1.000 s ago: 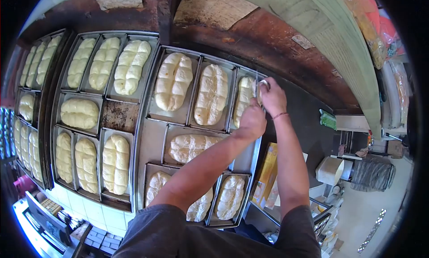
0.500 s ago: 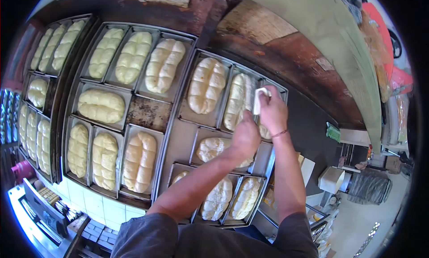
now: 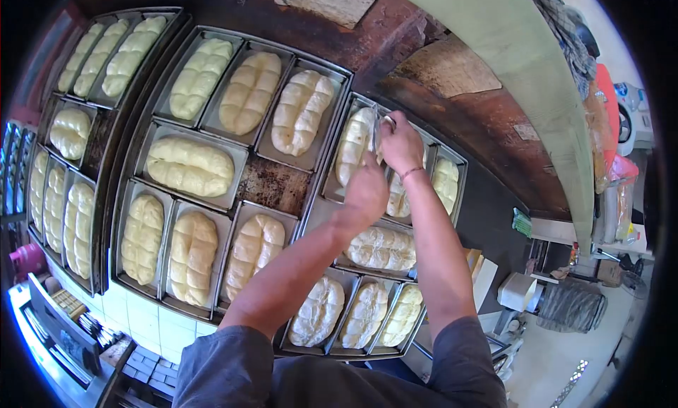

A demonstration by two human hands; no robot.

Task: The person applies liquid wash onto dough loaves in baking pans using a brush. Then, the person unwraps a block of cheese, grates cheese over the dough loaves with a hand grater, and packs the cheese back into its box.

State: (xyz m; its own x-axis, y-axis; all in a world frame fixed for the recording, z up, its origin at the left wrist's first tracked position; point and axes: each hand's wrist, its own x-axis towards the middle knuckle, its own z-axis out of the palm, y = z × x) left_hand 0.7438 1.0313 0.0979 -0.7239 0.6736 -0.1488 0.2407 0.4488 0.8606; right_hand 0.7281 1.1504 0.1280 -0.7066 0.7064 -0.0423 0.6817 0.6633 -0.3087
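My right hand (image 3: 401, 147) is closed over the back row of the right-hand tray (image 3: 316, 221), with something small and pale at its fingertips that I cannot make out. My left hand (image 3: 368, 189) sits just below and left of it, fingers curled; what it holds, if anything, is hidden. A thin, shiny strand or edge shows between the two hands. Beneath them lies a segmented dough loaf (image 3: 353, 145) in a metal pan, the leftmost of that row. The loaf beside it is partly covered by my right hand and forearm. A crosswise loaf (image 3: 381, 248) lies below, its surface whitish and wrinkled.
Another large tray of loaves (image 3: 191, 166) stands to the left, with a stained bare patch (image 3: 274, 186). Further left is a third tray (image 3: 70, 134). A rusty wall edge (image 3: 459, 118) runs behind. At the right are a green packet (image 3: 521, 223) and a white container (image 3: 517, 291).
The view has shifted, so the trays appear further right. Both hands have passed from the right-hand loaf of the back row, over the middle one, to the left-hand loaf.
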